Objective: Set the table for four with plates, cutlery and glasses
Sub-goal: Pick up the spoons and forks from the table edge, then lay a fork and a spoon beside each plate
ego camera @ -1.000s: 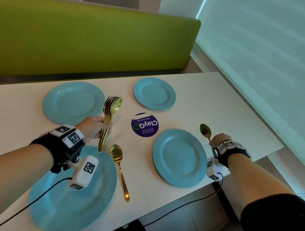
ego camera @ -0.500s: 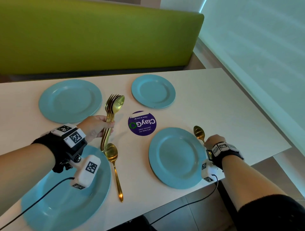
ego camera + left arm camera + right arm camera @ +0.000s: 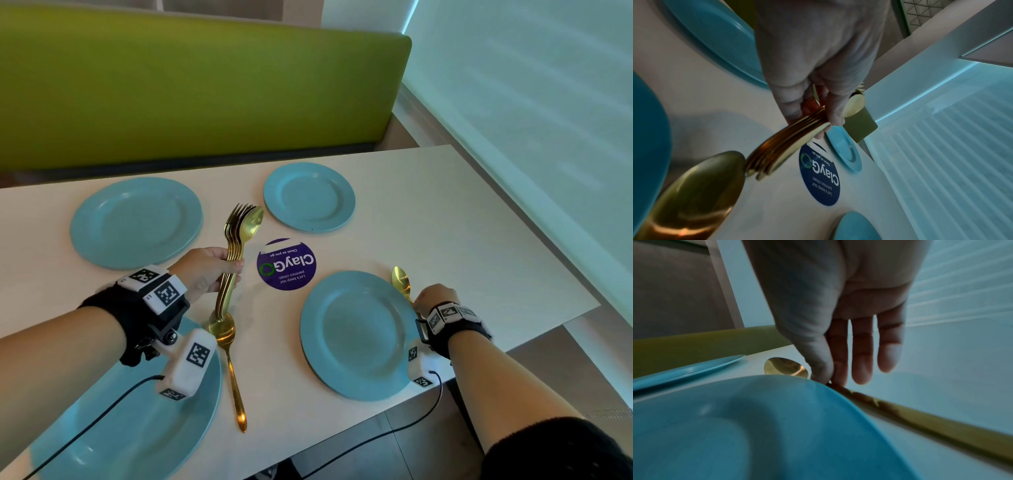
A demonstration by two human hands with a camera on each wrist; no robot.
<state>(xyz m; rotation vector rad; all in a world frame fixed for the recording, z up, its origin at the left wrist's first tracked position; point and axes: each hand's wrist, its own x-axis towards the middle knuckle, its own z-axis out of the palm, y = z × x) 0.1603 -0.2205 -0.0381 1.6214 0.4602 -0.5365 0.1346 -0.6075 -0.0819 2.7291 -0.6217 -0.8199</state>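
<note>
Four blue plates lie on the white table: far left (image 3: 137, 222), far right (image 3: 308, 197), near right (image 3: 356, 334) and near left (image 3: 120, 438). My left hand (image 3: 231, 270) grips a bundle of gold forks with one spoon (image 3: 239, 233) upright over the table's middle; the left wrist view shows the fingers curled round the handles (image 3: 789, 142). A gold spoon (image 3: 231, 363) lies right of the near left plate. My right hand (image 3: 419, 301) pinches another gold spoon (image 3: 400, 281) by its handle (image 3: 920, 418), low along the near right plate's (image 3: 735, 426) right rim.
A round purple sticker (image 3: 286, 263) is stuck on the table between the plates. A green bench back (image 3: 191, 92) runs behind the table. The table's right edge (image 3: 548, 260) is close to my right hand, with a blind-covered window beyond.
My right hand has brought its spoon down and in against the near right plate's rim. My left hand has stayed put with the bundle.
</note>
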